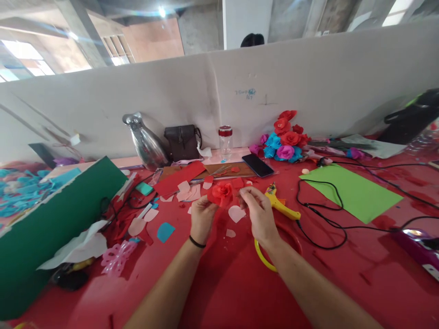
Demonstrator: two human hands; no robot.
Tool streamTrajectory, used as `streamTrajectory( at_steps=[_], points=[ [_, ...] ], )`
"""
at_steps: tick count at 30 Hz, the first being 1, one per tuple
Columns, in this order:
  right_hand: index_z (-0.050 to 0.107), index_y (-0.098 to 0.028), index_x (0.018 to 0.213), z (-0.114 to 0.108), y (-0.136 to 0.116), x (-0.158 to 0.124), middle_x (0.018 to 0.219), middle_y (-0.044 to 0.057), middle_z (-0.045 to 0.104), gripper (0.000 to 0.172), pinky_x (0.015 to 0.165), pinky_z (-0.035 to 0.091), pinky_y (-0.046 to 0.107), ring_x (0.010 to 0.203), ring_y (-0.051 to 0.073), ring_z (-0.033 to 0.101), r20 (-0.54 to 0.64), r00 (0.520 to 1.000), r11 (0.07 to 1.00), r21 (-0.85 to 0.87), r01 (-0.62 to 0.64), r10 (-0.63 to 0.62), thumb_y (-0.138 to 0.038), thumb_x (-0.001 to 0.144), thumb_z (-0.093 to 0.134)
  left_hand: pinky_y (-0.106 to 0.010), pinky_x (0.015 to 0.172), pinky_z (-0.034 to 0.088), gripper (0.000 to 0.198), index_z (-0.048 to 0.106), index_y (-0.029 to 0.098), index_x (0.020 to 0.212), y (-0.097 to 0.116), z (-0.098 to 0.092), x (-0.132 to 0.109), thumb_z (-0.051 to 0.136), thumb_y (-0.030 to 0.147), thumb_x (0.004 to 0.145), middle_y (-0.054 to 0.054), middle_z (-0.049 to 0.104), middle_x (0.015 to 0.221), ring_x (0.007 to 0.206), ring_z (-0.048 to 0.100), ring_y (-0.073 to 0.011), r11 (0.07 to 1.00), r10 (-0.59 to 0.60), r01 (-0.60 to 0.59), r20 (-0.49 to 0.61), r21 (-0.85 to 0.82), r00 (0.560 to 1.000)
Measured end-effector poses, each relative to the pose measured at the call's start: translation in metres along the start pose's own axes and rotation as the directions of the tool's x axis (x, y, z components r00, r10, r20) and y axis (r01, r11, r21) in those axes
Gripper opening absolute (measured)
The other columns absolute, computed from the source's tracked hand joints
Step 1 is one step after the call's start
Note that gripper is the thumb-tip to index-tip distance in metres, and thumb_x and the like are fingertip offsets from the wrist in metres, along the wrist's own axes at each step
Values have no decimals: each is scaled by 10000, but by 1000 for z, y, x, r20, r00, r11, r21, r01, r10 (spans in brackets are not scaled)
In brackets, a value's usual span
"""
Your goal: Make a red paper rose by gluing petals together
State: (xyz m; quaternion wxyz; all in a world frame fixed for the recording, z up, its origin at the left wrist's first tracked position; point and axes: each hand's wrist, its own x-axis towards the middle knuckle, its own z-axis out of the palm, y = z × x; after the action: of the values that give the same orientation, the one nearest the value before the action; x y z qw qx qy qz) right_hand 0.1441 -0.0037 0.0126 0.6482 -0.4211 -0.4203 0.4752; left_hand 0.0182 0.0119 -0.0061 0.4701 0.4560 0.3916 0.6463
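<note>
A red paper flower (222,194) with layered petals is pinched at its left edge by my left hand (202,217), which wears a dark band at the wrist. Just right of the flower, my right hand (259,214) has its thumb and fingers pressed together; what they hold, if anything, is too small to make out. Behind that hand a yellow hot glue gun (283,206) lies on the red table (226,292). Pink petal-shaped pieces (236,213) and a blue one (166,232) are scattered around my hands. Partly under my right forearm is a yellow ring (264,260).
A green box (65,228) stands at left. Along the back are a steel jug (147,144), a dark bag (183,142), a glass jar (225,141), a phone (258,165) and a paper flower bunch (284,139). Black cables (329,226) cross the right side beside a green sheet (353,189).
</note>
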Motion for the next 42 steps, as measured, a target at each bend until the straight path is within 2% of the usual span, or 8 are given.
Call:
streamTrajectory(
  at_steps=[8,19,24,26,28,32,36,42],
  points=[
    [529,-188,496,11,-2,-12,467,-31,501,372,489,306,252,458,91,409,288,929,972,-42,-232,234,-447,746,622,-253,601,482,31,674,170,561,3,-3,0,687,159,586,19,658,563,544,549,-118,996,45,-38,-83,81,996],
    [563,-197,548,12,-2,-15,477,-48,502,253,510,327,248,474,91,418,286,939,977,31,-209,192,-360,730,629,-234,575,457,26,687,174,597,1,-4,4,685,148,593,15,660,597,564,542,-112,996,81,-82,-70,-21,994],
    [605,-216,612,0,4,-2,531,-29,546,204,546,346,274,522,131,467,157,977,961,-257,-100,144,-347,761,557,-248,680,469,104,695,177,650,-3,-11,14,679,112,570,23,678,656,659,592,-120,990,135,-142,-222,-17,966],
    [642,-220,638,-6,9,4,621,2,616,156,636,374,302,621,165,523,185,980,814,-579,55,65,-284,756,561,-265,702,474,103,688,176,660,-3,-14,18,691,137,565,18,685,671,680,605,-129,993,108,-120,-298,-22,948],
    [695,-215,699,-9,15,8,751,48,670,136,753,376,340,772,212,555,281,959,564,-797,215,33,-219,746,568,-273,719,476,134,678,181,679,0,-17,23,705,151,551,20,682,673,678,605,-125,989,109,-137,-326,-62,939],
    [725,-197,916,-8,26,4,914,111,666,221,834,349,398,942,289,518,406,911,229,-896,381,74,-287,776,579,-263,731,476,137,611,184,627,11,-30,31,717,153,546,23,651,649,659,601,-105,969,154,-217,-396,-118,905],
    [686,-216,1011,-5,32,-4,988,109,647,302,817,338,414,975,304,488,434,896,160,-895,417,94,-376,763,625,-270,716,484,130,567,193,643,23,-48,38,692,168,615,33,597,625,618,584,-97,957,205,-275,-458,-89,865],
    [663,-222,1049,-2,34,-6,1054,102,639,292,840,318,436,993,297,478,445,892,152,-890,430,80,-353,806,569,-260,686,495,194,527,184,639,24,-51,38,709,133,596,46,582,622,570,560,-72,955,110,-223,-468,-193,877]
  ],
)
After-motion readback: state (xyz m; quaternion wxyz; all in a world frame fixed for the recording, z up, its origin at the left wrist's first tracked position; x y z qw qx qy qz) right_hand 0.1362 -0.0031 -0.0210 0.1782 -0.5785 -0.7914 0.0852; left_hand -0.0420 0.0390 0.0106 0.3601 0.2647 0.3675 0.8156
